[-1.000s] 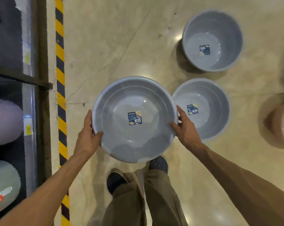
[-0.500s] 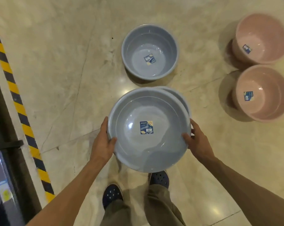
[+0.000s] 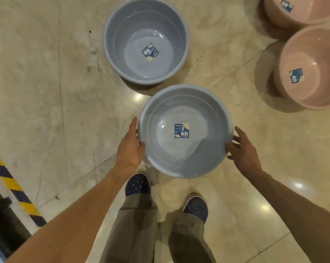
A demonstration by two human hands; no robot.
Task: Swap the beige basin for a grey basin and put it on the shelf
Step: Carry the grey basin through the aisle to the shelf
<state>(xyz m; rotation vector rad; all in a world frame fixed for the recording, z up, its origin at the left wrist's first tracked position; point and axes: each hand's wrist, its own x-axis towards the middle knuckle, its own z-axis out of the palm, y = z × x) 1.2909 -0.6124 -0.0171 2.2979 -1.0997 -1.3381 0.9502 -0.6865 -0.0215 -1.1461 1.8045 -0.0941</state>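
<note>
I hold a grey basin (image 3: 185, 149) with a blue label low over the floor, just ahead of my shoes. My left hand (image 3: 130, 147) grips its left rim, thumb hooked inside. On the right rim rests my right hand (image 3: 242, 150), thumb on the edge and fingers loosely spread behind it. A second, deeper grey basin (image 3: 146, 40) stands on the floor beyond it. Two beige-pink basins (image 3: 312, 69) (image 3: 300, 10) stand at the upper right. Whether another basin lies under the held one is hidden.
The floor is glossy beige marble. A yellow-and-black hazard stripe (image 3: 12, 185) runs along the lower left, next to the dark base of a shelf (image 3: 1, 221). My shoes (image 3: 138, 185) stand right below the held basin.
My view has swung right, away from the shelf. The held grey basin has come down over the near floor basin, which no longer shows. The beige-pink basins have come into view.
</note>
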